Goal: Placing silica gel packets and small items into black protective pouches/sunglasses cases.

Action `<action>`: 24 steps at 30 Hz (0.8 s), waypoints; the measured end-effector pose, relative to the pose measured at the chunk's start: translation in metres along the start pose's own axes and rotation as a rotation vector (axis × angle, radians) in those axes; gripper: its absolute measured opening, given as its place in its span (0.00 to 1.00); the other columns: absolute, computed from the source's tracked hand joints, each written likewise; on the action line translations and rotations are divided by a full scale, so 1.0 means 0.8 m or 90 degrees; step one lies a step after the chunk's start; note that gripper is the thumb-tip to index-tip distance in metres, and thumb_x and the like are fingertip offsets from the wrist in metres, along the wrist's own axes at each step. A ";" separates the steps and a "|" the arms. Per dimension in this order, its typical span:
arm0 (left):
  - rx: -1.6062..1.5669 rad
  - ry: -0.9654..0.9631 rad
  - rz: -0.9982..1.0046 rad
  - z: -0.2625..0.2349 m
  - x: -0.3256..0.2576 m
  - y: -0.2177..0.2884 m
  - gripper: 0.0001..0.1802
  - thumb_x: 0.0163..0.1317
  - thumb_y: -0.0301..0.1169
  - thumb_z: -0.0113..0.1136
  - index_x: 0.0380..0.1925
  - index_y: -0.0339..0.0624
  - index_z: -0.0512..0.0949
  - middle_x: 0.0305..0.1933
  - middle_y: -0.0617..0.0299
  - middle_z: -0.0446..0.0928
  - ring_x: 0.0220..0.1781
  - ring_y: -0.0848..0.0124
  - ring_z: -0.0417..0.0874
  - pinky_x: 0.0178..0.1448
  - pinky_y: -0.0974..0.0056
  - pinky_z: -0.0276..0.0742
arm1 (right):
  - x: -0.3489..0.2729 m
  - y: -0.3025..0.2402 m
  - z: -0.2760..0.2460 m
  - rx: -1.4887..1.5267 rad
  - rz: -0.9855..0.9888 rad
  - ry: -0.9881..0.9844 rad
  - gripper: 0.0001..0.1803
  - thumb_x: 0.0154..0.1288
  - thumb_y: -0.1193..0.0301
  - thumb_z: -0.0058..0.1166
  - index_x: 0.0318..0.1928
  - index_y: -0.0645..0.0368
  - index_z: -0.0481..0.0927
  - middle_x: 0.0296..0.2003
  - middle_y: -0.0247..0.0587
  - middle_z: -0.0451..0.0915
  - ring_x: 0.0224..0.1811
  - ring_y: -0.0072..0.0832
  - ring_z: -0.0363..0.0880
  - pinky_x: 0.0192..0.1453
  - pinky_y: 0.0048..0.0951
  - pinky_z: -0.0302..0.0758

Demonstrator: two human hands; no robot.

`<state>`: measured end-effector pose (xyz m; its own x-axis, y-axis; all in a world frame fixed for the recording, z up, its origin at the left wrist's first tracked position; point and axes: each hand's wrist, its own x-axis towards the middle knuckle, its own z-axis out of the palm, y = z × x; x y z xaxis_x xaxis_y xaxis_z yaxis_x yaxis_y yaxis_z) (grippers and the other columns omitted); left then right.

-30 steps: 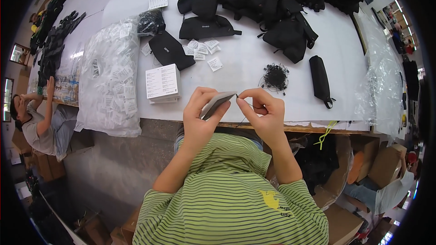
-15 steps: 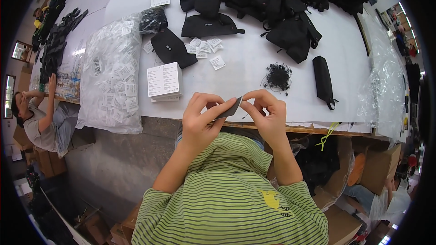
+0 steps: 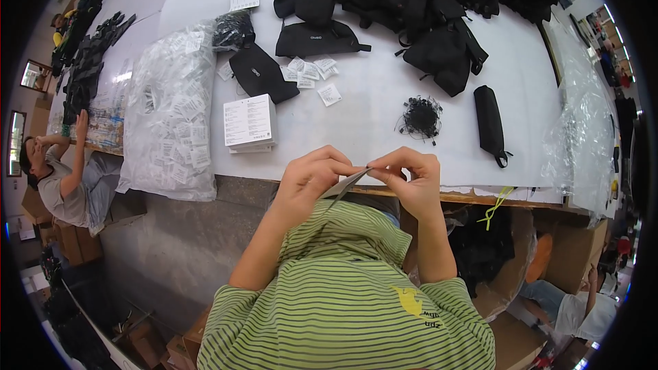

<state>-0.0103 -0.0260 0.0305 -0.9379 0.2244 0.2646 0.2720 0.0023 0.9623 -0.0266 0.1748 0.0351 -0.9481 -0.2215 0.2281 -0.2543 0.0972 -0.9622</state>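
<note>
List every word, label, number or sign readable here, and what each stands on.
Black fabric pouches: pale lettering, not copied here.
Green striped cloth shirt: dark lettering, not copied either.
Stack of white square cards: print too small.
Loose white paper tags: too small.
Clear plastic bag of white labels: too small.
Thin grey card in the left hand: none readable.

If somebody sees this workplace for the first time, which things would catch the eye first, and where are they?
Probably the green striped shirt, filling the lower middle, and just above it the grey card in the left hand, with the right hand at its upper corner. Next, perhaps, the large heap of black pouches at the top of the picture, and the bulging clear plastic bag of white labels on the left.
</note>
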 end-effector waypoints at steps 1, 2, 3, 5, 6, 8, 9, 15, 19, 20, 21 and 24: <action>-0.222 -0.075 -0.123 -0.005 0.001 -0.003 0.06 0.61 0.24 0.60 0.38 0.36 0.82 0.35 0.64 0.76 0.34 0.78 0.74 0.39 0.71 0.70 | -0.001 -0.001 -0.002 0.009 0.004 -0.028 0.07 0.53 0.80 0.63 0.33 0.58 0.85 0.13 0.25 0.73 0.15 0.09 0.60 0.19 0.15 0.53; -0.219 -0.075 -0.121 -0.005 0.003 -0.003 0.06 0.61 0.24 0.60 0.38 0.36 0.82 0.35 0.64 0.76 0.34 0.78 0.74 0.39 0.71 0.70 | -0.002 -0.002 -0.002 0.010 0.001 -0.028 0.07 0.53 0.80 0.63 0.33 0.58 0.85 0.13 0.25 0.73 0.15 0.09 0.60 0.19 0.15 0.53; -0.211 -0.105 -0.191 -0.004 0.005 -0.003 0.06 0.64 0.25 0.58 0.36 0.34 0.80 0.36 0.64 0.75 0.36 0.79 0.74 0.42 0.72 0.70 | -0.003 -0.002 -0.001 -0.012 0.029 -0.052 0.07 0.53 0.81 0.62 0.33 0.59 0.85 0.13 0.25 0.72 0.15 0.09 0.59 0.20 0.15 0.53; -0.171 -0.116 -0.232 0.001 0.009 -0.004 0.07 0.65 0.29 0.58 0.33 0.35 0.77 0.34 0.65 0.74 0.35 0.80 0.74 0.40 0.73 0.72 | -0.004 0.002 -0.003 -0.041 0.070 -0.097 0.07 0.53 0.81 0.62 0.33 0.59 0.84 0.13 0.25 0.70 0.16 0.10 0.57 0.20 0.16 0.53; -0.168 -0.117 -0.230 0.001 0.011 -0.006 0.07 0.65 0.29 0.58 0.33 0.35 0.77 0.34 0.65 0.74 0.35 0.80 0.74 0.40 0.73 0.72 | -0.002 0.000 -0.004 -0.040 0.067 -0.096 0.07 0.53 0.81 0.62 0.33 0.59 0.84 0.13 0.25 0.70 0.16 0.10 0.57 0.20 0.16 0.53; -0.083 -0.122 -0.174 0.002 0.015 -0.011 0.06 0.64 0.28 0.58 0.35 0.35 0.76 0.33 0.65 0.74 0.35 0.80 0.74 0.42 0.73 0.71 | 0.000 -0.004 -0.006 -0.094 0.077 -0.088 0.03 0.54 0.80 0.62 0.31 0.59 0.84 0.17 0.27 0.75 0.16 0.09 0.62 0.21 0.15 0.56; -0.081 -0.126 -0.174 0.003 0.018 -0.013 0.06 0.64 0.28 0.58 0.35 0.35 0.76 0.33 0.65 0.74 0.35 0.80 0.74 0.42 0.73 0.71 | -0.002 0.003 -0.007 -0.093 0.077 -0.084 0.03 0.54 0.80 0.62 0.31 0.59 0.84 0.17 0.27 0.75 0.16 0.09 0.62 0.21 0.15 0.56; -0.103 -0.049 -0.111 0.027 0.050 -0.034 0.05 0.62 0.26 0.59 0.33 0.36 0.77 0.33 0.65 0.75 0.35 0.79 0.75 0.40 0.72 0.72 | -0.009 0.021 -0.029 0.249 0.323 -0.086 0.07 0.65 0.71 0.57 0.38 0.63 0.78 0.13 0.22 0.66 0.13 0.09 0.54 0.17 0.16 0.47; 0.063 -0.009 -0.075 0.044 0.141 -0.121 0.06 0.60 0.28 0.59 0.35 0.37 0.76 0.39 0.60 0.77 0.37 0.72 0.77 0.42 0.68 0.72 | -0.026 0.045 -0.057 0.238 0.324 -0.059 0.06 0.66 0.71 0.55 0.37 0.61 0.77 0.13 0.22 0.65 0.11 0.09 0.55 0.15 0.15 0.48; 0.158 0.064 -0.045 0.047 0.173 -0.148 0.06 0.58 0.27 0.59 0.35 0.37 0.77 0.43 0.59 0.78 0.40 0.68 0.78 0.44 0.66 0.73 | -0.029 0.043 -0.055 0.236 0.320 -0.059 0.06 0.66 0.71 0.55 0.37 0.61 0.77 0.13 0.22 0.65 0.11 0.09 0.55 0.15 0.15 0.48; 0.336 0.144 0.070 0.044 0.201 -0.183 0.10 0.56 0.26 0.59 0.39 0.41 0.77 0.48 0.58 0.76 0.45 0.64 0.76 0.47 0.63 0.73 | -0.031 0.040 -0.051 0.239 0.328 -0.050 0.06 0.66 0.71 0.54 0.37 0.61 0.76 0.13 0.22 0.64 0.12 0.10 0.55 0.16 0.15 0.48; 0.639 0.226 0.205 0.019 0.249 -0.251 0.16 0.51 0.24 0.59 0.42 0.44 0.76 0.54 0.58 0.73 0.52 0.57 0.73 0.51 0.58 0.72 | -0.036 0.045 -0.042 0.257 0.318 0.009 0.05 0.67 0.72 0.52 0.38 0.61 0.75 0.13 0.22 0.62 0.13 0.10 0.54 0.17 0.16 0.49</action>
<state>-0.2484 0.0331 -0.1109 -0.7574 0.0653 0.6496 0.4141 0.8174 0.4006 -0.0145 0.2174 -0.0012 -0.9367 -0.2309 -0.2634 0.3086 -0.1884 -0.9323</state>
